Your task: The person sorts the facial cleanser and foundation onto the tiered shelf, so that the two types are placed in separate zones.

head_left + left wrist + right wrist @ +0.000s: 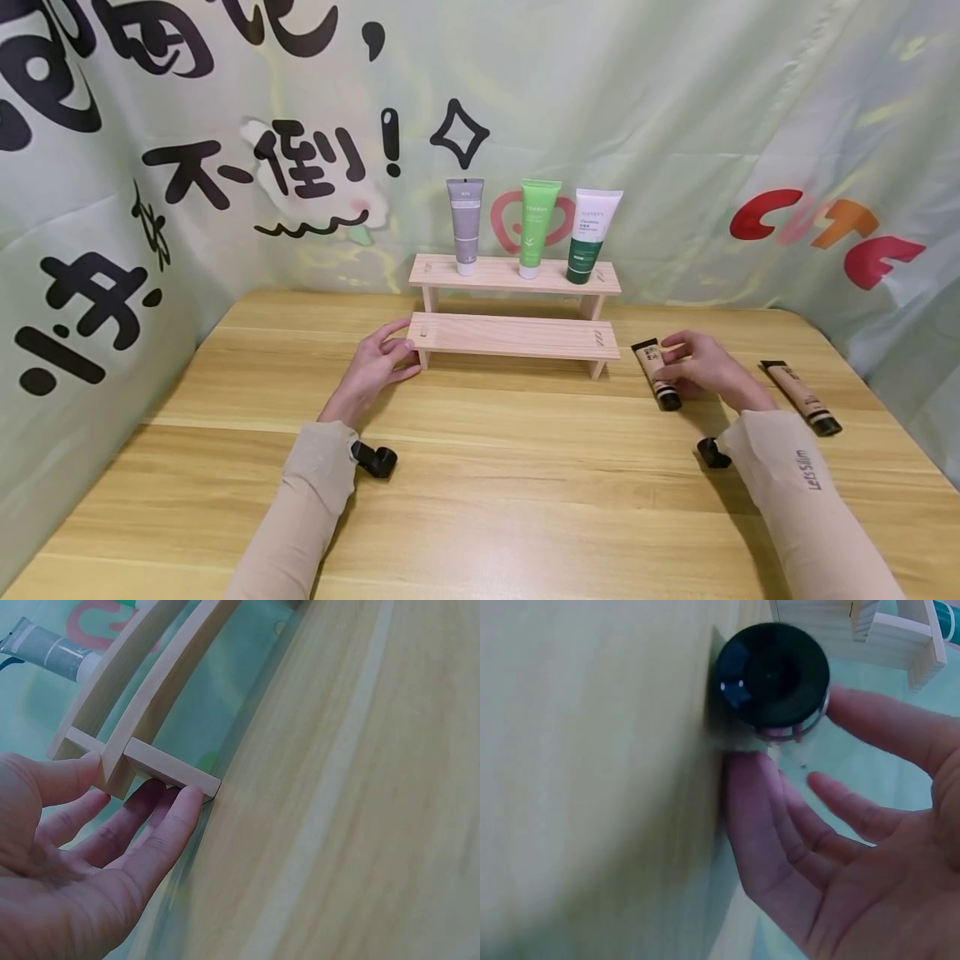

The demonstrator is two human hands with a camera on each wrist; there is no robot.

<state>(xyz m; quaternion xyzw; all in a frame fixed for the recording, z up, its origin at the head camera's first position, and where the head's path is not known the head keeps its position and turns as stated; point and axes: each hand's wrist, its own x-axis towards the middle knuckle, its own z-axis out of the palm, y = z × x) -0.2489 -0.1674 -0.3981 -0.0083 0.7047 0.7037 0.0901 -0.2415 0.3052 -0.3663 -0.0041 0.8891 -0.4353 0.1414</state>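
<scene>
A two-step wooden stand [513,335] stands on the table. My left hand [375,367] is at its left end; in the left wrist view the thumb touches the plank's end and the spread fingers [161,847] rest against the leg. My right hand [701,367] is around a tan squeeze tube [655,372] with a black cap, lying right of the stand. In the right wrist view the thumb [885,724] lies on the tube's side and curled fingers are at the other side, low by the table; the cap [772,675] faces the camera.
On the upper step stand a grey-purple tube [466,225], a green tube [537,229] and a white-and-green tube [591,237], caps down. A second tan tube [802,398] lies right of my right hand. Printed cloth [660,125] hangs behind the table [525,492].
</scene>
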